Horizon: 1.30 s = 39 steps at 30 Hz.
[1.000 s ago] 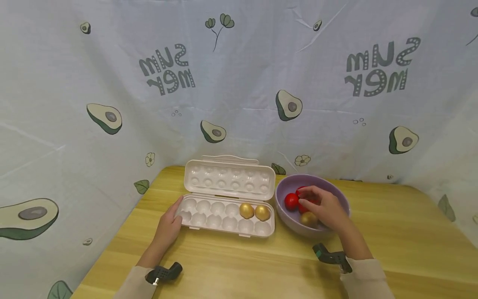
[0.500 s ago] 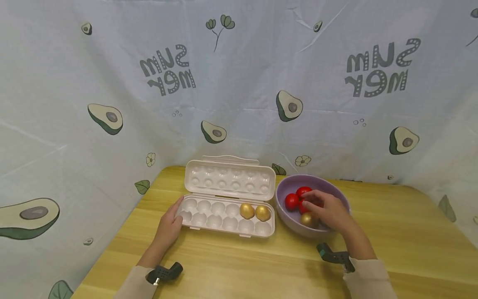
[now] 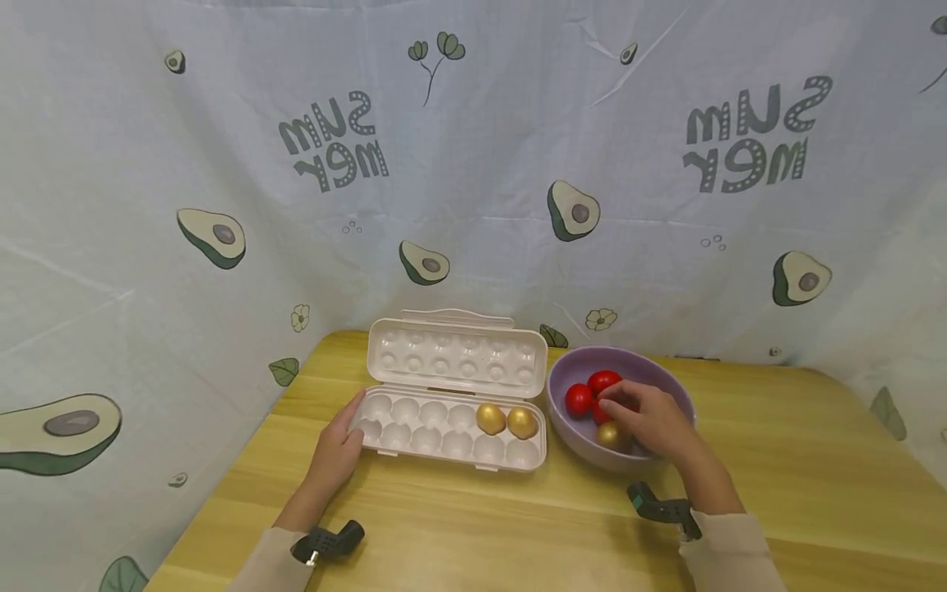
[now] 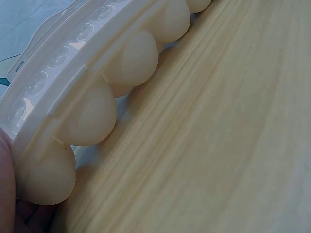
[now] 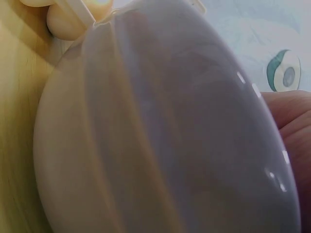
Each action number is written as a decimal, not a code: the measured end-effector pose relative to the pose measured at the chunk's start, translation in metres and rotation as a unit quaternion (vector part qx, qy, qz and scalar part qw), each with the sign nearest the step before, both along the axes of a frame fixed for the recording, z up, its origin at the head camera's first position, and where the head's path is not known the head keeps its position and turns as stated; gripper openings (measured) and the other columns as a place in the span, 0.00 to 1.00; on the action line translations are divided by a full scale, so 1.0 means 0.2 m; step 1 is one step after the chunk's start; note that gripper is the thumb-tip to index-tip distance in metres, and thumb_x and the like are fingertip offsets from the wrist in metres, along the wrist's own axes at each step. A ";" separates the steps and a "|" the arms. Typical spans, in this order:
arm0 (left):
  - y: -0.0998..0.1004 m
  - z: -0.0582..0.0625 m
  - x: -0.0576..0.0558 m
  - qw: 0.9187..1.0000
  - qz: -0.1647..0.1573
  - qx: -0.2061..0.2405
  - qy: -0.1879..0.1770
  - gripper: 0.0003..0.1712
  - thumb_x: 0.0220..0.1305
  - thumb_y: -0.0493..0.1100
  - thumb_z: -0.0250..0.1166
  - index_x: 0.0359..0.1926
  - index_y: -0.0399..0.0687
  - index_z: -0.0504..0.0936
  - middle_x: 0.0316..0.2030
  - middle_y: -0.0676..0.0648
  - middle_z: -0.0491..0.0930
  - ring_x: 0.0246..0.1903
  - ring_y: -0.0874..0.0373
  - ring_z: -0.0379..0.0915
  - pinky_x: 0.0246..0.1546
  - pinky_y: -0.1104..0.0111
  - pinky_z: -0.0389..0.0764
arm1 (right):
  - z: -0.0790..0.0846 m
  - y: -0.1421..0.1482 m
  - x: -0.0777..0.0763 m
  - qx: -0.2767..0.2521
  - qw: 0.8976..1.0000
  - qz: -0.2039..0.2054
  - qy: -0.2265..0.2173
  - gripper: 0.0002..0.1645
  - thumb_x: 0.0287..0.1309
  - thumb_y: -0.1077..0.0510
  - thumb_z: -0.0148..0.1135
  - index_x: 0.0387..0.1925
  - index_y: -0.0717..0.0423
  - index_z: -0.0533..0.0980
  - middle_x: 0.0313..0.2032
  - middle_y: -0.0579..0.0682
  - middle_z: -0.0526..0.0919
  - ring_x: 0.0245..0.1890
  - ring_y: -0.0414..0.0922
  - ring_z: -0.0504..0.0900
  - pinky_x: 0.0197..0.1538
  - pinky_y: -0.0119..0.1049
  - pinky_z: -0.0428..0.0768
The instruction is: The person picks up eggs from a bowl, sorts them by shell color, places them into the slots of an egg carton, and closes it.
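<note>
A pale plastic egg carton lies with its lid raised behind it. Two gold eggs, the left one and the right one, occupy the right end of its back row. My left hand grips the carton's left end; part of it shows at the left wrist view's edge. Inside the purple bowl are red eggs and a gold egg. My right hand reaches over the bowl's right side, bent fingers at a red egg; whether they grip it is hidden.
Carton and bowl stand side by side on a wooden table. A patterned cloth hangs behind the table. The bowl's outer wall fills most of the right wrist view.
My right hand has drawn back slightly to the right inside the bowl, uncovering more of the rear red egg. My left hand keeps its place on the egg carton.
</note>
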<state>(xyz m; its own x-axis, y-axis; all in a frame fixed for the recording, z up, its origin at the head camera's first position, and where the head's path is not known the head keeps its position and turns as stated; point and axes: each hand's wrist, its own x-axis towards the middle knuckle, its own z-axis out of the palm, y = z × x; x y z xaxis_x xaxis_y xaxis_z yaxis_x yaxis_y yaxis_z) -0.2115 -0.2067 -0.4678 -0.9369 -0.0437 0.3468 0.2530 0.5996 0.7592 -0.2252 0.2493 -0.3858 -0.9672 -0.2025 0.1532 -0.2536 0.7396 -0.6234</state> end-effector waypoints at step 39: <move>0.00 0.00 0.00 1.000 -0.002 0.005 -0.016 0.33 0.57 0.31 0.44 0.66 0.44 0.57 0.64 0.41 0.59 0.63 0.47 0.54 0.62 0.55 0.57 | -0.02 -0.03 -0.01 0.074 0.996 0.055 0.003 0.11 0.50 0.47 0.62 0.33 0.46 0.81 0.25 0.39 0.77 0.29 0.41 0.71 0.35 0.35 0.72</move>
